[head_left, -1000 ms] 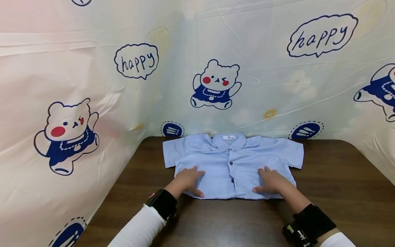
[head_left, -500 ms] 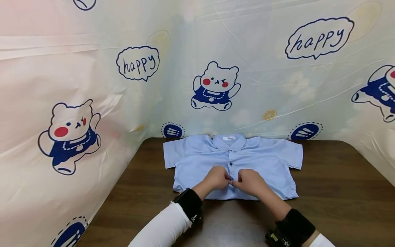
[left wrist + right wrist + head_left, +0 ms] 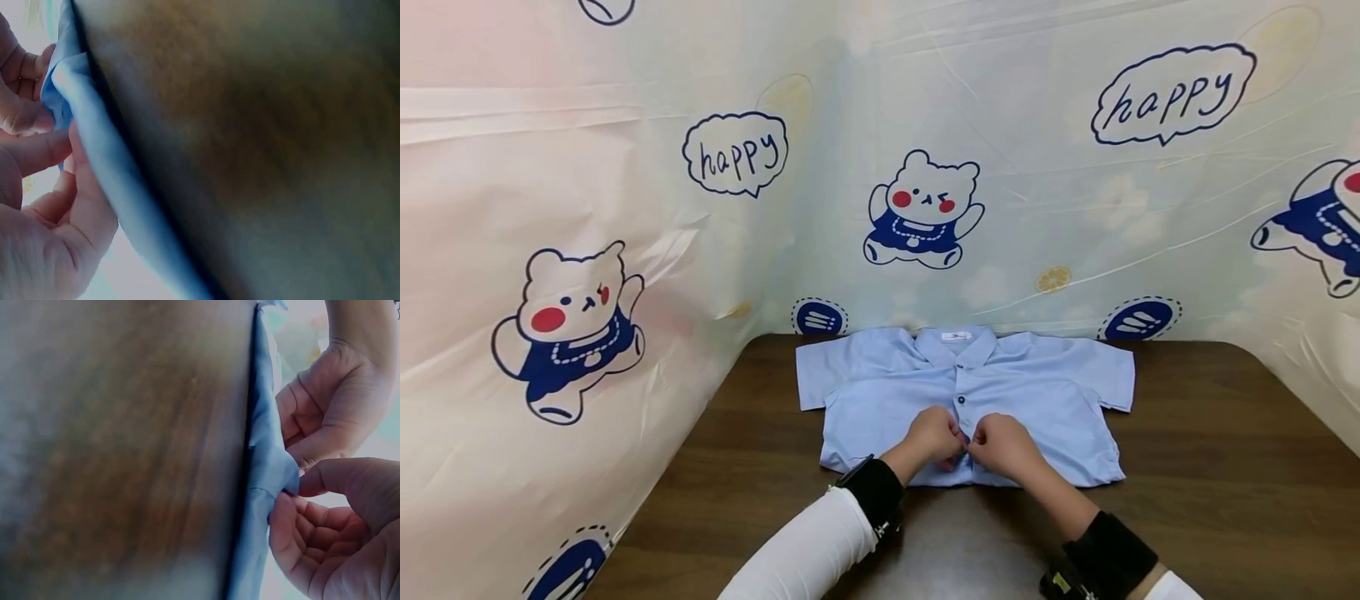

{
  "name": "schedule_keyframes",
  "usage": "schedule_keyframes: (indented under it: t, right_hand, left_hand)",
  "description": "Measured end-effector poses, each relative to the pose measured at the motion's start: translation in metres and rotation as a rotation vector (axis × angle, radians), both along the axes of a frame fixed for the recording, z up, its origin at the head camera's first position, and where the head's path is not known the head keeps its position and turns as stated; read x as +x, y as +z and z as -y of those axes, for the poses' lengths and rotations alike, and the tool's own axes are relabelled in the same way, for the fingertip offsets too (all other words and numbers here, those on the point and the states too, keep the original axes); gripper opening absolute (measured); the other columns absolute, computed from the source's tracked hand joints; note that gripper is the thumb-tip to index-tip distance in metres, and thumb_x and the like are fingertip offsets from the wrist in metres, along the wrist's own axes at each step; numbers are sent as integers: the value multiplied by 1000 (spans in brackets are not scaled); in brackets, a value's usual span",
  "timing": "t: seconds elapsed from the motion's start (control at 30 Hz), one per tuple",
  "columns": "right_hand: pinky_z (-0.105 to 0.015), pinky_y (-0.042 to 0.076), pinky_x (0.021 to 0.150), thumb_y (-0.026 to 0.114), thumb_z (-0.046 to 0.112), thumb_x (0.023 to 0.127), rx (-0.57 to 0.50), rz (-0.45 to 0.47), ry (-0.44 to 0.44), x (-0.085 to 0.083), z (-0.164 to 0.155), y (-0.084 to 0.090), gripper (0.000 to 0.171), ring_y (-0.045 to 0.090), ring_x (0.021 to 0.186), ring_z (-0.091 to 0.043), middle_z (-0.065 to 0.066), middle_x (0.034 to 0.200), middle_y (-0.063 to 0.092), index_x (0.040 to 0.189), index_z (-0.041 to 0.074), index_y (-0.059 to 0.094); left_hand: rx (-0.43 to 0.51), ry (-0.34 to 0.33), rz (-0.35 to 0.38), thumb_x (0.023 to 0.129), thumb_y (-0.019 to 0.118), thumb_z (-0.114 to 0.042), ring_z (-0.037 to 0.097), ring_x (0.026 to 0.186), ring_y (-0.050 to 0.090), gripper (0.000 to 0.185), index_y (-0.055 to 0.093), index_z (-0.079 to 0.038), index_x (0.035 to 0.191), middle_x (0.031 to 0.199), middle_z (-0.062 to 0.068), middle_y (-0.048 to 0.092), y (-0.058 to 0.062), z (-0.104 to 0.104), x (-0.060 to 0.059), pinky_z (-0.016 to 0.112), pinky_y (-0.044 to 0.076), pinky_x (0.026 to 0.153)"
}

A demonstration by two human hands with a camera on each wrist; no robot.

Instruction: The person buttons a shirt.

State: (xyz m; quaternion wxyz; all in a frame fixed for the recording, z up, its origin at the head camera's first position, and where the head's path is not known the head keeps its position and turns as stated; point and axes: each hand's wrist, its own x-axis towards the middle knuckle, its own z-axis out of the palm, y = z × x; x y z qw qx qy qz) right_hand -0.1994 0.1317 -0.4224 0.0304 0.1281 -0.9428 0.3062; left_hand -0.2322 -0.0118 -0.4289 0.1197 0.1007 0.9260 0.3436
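A light blue short-sleeved shirt (image 3: 880, 400) lies front up, its collar toward the back wall and sleeves spread to both sides. My left hand (image 3: 934, 435) and right hand (image 3: 1003, 447) meet at the lower front placket. With thumb and fingers, the left hand (image 3: 59, 212) pinches the placket cloth. From the other side the right hand (image 3: 350, 525) pinches a small raised fold of it between thumb and forefinger. Above the hands, a dark button (image 3: 961, 400) shows on the placket; the spot between the fingertips is mostly hidden.
Under the shirt is a dark brown wooden table (image 3: 1225, 433). A printed cloth backdrop (image 3: 1037, 192) with cartoon bears encloses the table's back and sides. Black bands (image 3: 876, 496) wrap both wrists, below white sleeves.
Both hands left their flat, spread positions on the shirt's two halves and came together at the placket, fingers now pinching cloth. Over the last half second they shifted only slightly.
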Motion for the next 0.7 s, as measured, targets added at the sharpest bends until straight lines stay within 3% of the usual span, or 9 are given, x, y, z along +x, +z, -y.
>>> schedule_keyframes:
  t: [0.1, 0.17, 0.33, 0.43, 0.7]
  right_hand:
    - [-27, 40, 51, 65, 1, 73, -56, 2, -15, -1, -2, -2, 17, 46, 51, -10, 6, 55, 50, 61, 10, 59]
    - [-26, 41, 51, 65, 0, 75, -108, 16, -22, -1, -4, -4, 14, 48, 52, -8, 6, 56, 53, 65, 9, 62]
    - [-25, 42, 50, 62, -2, 82, -251, 85, -1, -1, -7, -8, 9, 52, 51, -9, 2, 59, 57, 75, 3, 64]
    - [-26, 44, 52, 61, -2, 88, -321, 122, 14, -1, -9, -10, 7, 54, 54, -12, 0, 63, 58, 82, 0, 64]
    - [-28, 47, 54, 61, -2, 90, -406, 129, 71, 0, -9, -6, 4, 57, 58, -14, -3, 67, 59, 87, -2, 63]
  left_hand:
    - [26, 25, 10, 83, 70, -4, 11, 42, 60, 28, 64, -6, 55, 47, -1, 58, -1, 1, 2, 21, 49, 47]
    - [110, 52, 55, 84, 68, 0, 12, 43, 60, 26, 65, -3, 58, 49, 1, 59, 0, 1, 4, 24, 51, 47]
    - [391, 134, 245, 86, 63, 8, 12, 50, 58, 15, 67, 6, 72, 58, 6, 60, 1, 4, 6, 26, 54, 51]
    - [484, 171, 322, 86, 63, 8, 11, 51, 57, 14, 65, 5, 73, 61, 7, 60, 2, 5, 6, 25, 54, 53]
    - [500, 184, 333, 89, 63, 5, 10, 53, 58, 10, 68, 7, 81, 65, 7, 62, 6, 5, 9, 24, 54, 56]
